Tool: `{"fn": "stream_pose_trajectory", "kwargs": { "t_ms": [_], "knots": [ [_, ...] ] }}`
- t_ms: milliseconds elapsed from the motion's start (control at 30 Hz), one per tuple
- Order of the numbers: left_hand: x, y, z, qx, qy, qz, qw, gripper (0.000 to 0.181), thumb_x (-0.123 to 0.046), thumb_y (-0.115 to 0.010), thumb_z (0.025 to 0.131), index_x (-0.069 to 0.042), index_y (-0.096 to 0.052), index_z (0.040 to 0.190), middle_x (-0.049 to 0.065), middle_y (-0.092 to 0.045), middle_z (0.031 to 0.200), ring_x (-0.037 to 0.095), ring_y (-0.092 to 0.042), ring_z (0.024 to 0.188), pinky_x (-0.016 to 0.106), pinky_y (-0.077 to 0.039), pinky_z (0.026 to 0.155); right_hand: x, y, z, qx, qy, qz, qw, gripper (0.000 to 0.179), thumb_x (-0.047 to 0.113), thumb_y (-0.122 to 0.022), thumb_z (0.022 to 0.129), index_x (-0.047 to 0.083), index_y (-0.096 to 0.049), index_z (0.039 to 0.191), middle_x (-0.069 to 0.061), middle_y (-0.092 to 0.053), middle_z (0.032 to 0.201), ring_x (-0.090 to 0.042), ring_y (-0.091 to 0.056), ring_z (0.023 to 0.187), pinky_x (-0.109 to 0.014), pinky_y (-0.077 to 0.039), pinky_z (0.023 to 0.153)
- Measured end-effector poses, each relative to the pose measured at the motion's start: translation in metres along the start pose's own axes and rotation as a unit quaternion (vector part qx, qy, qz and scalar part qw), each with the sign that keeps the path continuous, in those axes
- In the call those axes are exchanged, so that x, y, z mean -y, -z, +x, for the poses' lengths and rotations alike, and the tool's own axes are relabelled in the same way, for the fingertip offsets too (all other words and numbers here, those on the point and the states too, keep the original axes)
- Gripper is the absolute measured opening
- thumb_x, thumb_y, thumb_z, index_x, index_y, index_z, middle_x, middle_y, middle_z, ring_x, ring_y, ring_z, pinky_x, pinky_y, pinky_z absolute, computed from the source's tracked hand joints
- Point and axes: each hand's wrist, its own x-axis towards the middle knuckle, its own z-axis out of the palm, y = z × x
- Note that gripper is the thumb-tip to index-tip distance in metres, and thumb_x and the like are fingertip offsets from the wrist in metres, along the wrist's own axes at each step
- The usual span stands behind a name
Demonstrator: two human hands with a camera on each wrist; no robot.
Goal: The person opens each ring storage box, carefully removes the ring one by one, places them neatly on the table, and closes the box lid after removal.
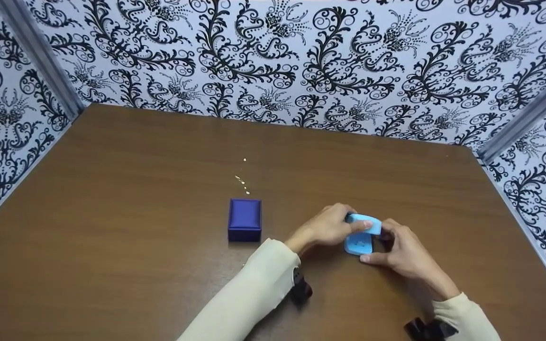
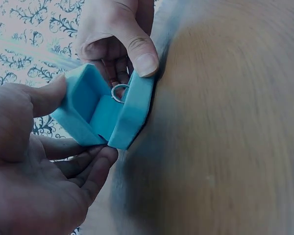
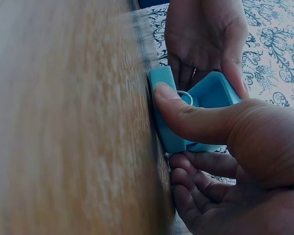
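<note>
Both hands are at a light blue ring box on the table, its hinged lid tilted partly up. A silver ring stands upright in the base, seen in both wrist views. The left hand grips the lid, with its thumb on the lid's edge and its other fingers behind. With its thumb pressed on the front edge of the base and fingers at the back, the right hand holds the base against the table. A dark blue box stands closed to the left of the left hand.
The brown wooden table runs back to a patterned wall, with side panels at left and right. Small gold-coloured pieces lie behind the dark blue box. A black wrist camera sits at the left cuff.
</note>
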Motion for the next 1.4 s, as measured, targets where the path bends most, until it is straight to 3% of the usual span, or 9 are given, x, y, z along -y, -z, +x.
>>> {"fn": "stream_pose_trajectory", "kwargs": {
  "t_ms": [167, 267, 367, 567, 800, 1033, 1233, 1400],
  "knots": [
    [0.004, -0.001, 0.005, -0.022, 0.018, -0.060, 0.9978, 0.044, -0.049, -0.057, 0.089, -0.007, -0.070, 0.093, -0.005, -0.055, 0.074, 0.009, -0.048, 0.067, 0.022, -0.039, 0.060, 0.002, -0.001, 0.000, -0.001, 0.001, -0.001, 1.0000, 0.049, 0.027, -0.088, 0.062, 0.006, -0.062, 0.097, -0.003, -0.056, 0.085, -0.019, -0.051, 0.080, -0.027, -0.043, 0.071],
    [0.004, -0.002, 0.006, -0.034, 0.025, -0.076, 0.9962, 0.045, -0.050, -0.055, 0.089, -0.008, -0.064, 0.075, -0.005, -0.041, 0.061, 0.009, -0.040, 0.057, 0.023, -0.031, 0.052, 0.005, -0.001, 0.001, 0.002, -0.005, -0.004, 1.0000, 0.047, 0.027, -0.088, 0.062, 0.005, -0.062, 0.095, -0.004, -0.057, 0.087, -0.019, -0.054, 0.083, -0.029, -0.045, 0.073],
    [0.004, -0.003, 0.005, -0.044, 0.032, -0.076, 0.9957, 0.050, -0.053, -0.052, 0.090, -0.008, -0.058, 0.069, -0.006, -0.036, 0.058, 0.009, -0.036, 0.053, 0.024, -0.029, 0.049, 0.007, 0.000, 0.002, 0.009, -0.013, -0.002, 0.9999, 0.050, 0.028, -0.087, 0.062, 0.003, -0.063, 0.098, -0.004, -0.059, 0.092, -0.020, -0.057, 0.088, -0.032, -0.047, 0.078],
    [0.002, -0.004, 0.003, -0.062, 0.042, -0.064, 0.9951, 0.055, -0.058, -0.045, 0.090, -0.007, -0.063, 0.077, -0.005, -0.041, 0.062, 0.010, -0.042, 0.056, 0.024, -0.033, 0.051, 0.007, 0.000, 0.001, 0.009, -0.016, 0.007, 0.9998, 0.050, 0.026, -0.087, 0.062, 0.001, -0.063, 0.098, -0.005, -0.059, 0.093, -0.021, -0.056, 0.089, -0.032, -0.047, 0.078],
    [0.001, 0.001, -0.005, -0.095, 0.015, -0.046, 0.9942, 0.058, -0.058, -0.045, 0.090, -0.004, -0.066, 0.095, -0.003, -0.047, 0.064, 0.010, -0.044, 0.057, 0.024, -0.035, 0.052, 0.005, 0.000, 0.001, 0.005, -0.018, 0.008, 0.9998, 0.051, 0.026, -0.088, 0.060, 0.001, -0.064, 0.097, -0.004, -0.059, 0.091, -0.021, -0.057, 0.087, -0.030, -0.047, 0.077],
    [0.001, 0.006, -0.021, -0.127, -0.007, 0.048, 0.9908, 0.060, -0.053, -0.048, 0.092, -0.002, -0.058, 0.121, 0.001, -0.055, 0.101, 0.014, -0.046, 0.095, 0.028, -0.040, 0.083, 0.006, 0.001, 0.001, 0.010, -0.023, 0.002, 0.9997, 0.053, 0.027, -0.088, 0.062, 0.000, -0.063, 0.100, -0.005, -0.059, 0.093, -0.021, -0.057, 0.089, -0.031, -0.047, 0.077],
    [0.001, 0.004, -0.034, -0.133, -0.028, 0.087, 0.9869, 0.034, -0.035, -0.065, 0.087, -0.008, -0.061, 0.107, -0.004, -0.057, 0.092, 0.011, -0.050, 0.089, 0.026, -0.040, 0.081, 0.007, 0.002, 0.000, 0.016, -0.033, 0.002, 0.9993, 0.054, 0.028, -0.087, 0.063, -0.001, -0.062, 0.101, -0.005, -0.059, 0.095, -0.021, -0.057, 0.090, -0.032, -0.046, 0.079],
    [0.002, -0.001, -0.036, -0.123, -0.050, 0.076, 0.9882, 0.020, -0.021, -0.072, 0.082, -0.009, -0.064, 0.096, -0.004, -0.061, 0.086, 0.008, -0.055, 0.082, 0.021, -0.043, 0.075, 0.007, 0.002, 0.000, 0.022, -0.037, 0.004, 0.9991, 0.055, 0.027, -0.086, 0.064, -0.002, -0.061, 0.103, -0.006, -0.059, 0.096, -0.022, -0.056, 0.092, -0.033, -0.046, 0.080]
  ]
}}
